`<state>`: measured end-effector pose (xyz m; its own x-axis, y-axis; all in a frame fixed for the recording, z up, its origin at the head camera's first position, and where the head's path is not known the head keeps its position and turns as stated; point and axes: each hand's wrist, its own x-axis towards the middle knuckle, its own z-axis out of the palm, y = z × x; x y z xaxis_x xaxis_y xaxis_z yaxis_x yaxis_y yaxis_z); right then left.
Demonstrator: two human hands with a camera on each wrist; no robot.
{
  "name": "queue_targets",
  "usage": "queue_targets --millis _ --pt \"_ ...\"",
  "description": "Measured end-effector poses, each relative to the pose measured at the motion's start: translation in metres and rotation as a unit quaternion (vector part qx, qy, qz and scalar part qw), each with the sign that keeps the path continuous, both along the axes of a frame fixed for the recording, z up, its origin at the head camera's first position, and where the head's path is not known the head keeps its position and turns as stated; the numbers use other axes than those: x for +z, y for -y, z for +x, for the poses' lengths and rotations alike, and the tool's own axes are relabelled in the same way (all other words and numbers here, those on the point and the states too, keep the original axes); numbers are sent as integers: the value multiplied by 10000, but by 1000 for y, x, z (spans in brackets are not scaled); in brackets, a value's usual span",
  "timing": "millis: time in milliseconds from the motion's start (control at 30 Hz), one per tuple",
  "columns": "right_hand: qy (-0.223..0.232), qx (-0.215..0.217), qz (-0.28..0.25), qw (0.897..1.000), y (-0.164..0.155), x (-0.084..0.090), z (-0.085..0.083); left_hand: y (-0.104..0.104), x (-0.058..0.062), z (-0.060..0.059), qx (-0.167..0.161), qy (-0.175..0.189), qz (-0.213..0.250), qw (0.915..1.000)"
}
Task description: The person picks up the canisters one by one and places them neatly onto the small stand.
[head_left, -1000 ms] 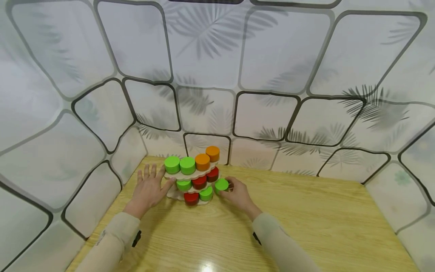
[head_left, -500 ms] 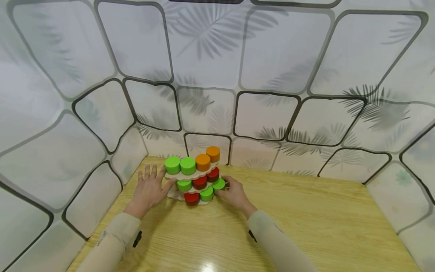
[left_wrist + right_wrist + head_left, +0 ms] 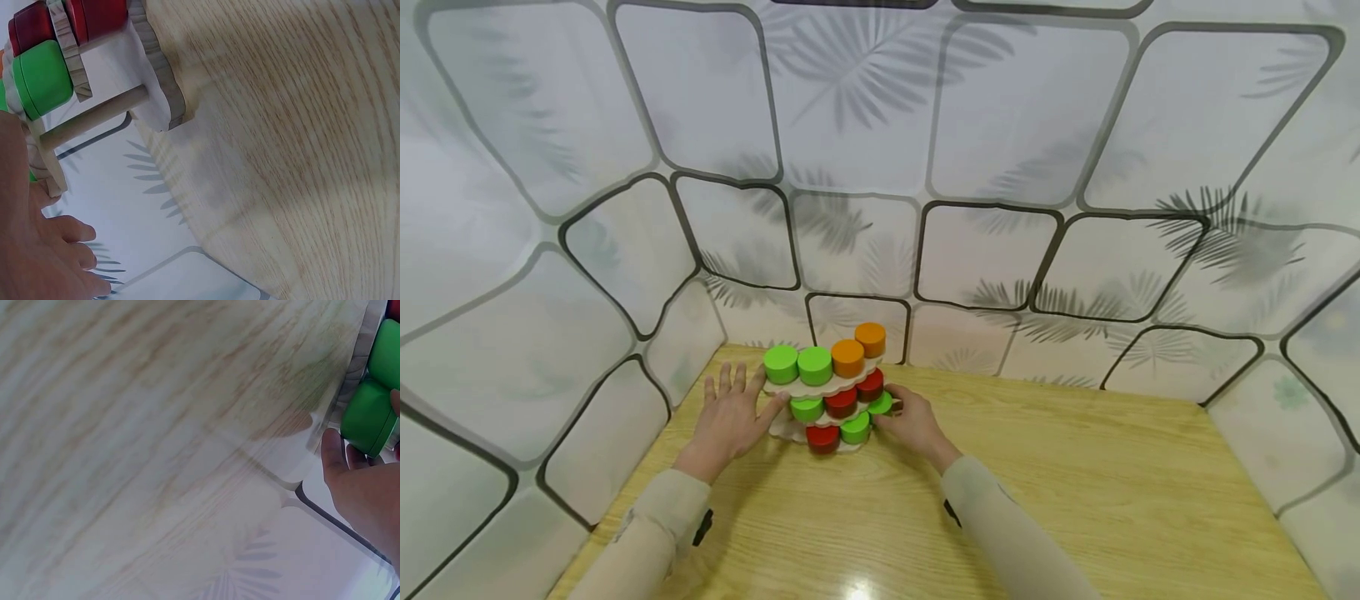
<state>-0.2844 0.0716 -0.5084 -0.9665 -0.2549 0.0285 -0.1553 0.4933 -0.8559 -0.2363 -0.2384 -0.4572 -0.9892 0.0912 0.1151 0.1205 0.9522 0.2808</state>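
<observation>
A pale three-tier wooden stand (image 3: pixel 832 387) bears round blocks in green, orange and red. At its upper left edge lies my left hand (image 3: pixel 724 421), fingers spread, with thumb and forefinger against the top tier's rim. The left wrist view shows that rim beside the fingers, with a support post (image 3: pixel 94 117) between tiers. My right hand (image 3: pixel 914 423) grips a green block (image 3: pixel 880 404) at the stand's right side. In the right wrist view this green block (image 3: pixel 365 419) sits between thumb and fingers, beside another green block (image 3: pixel 386 355) on the lowest tier.
The stand is on a wood-grain table (image 3: pixel 1075 483) close to its back left corner. Behind and at both sides rise walls covered in patterned sheeting (image 3: pixel 865 250). Two orange blocks (image 3: pixel 859 347) stand at the right of the top tier.
My right hand has moved left with the green block, bringing it from beside the stand in under the middle tier's right side. The left hand has stayed in place.
</observation>
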Motion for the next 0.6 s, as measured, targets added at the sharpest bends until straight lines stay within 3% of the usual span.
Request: queue_targets --millis 600 --pt "-53 133 -20 9999 4 0 -4 1 -1 -1 22 48 12 10000"
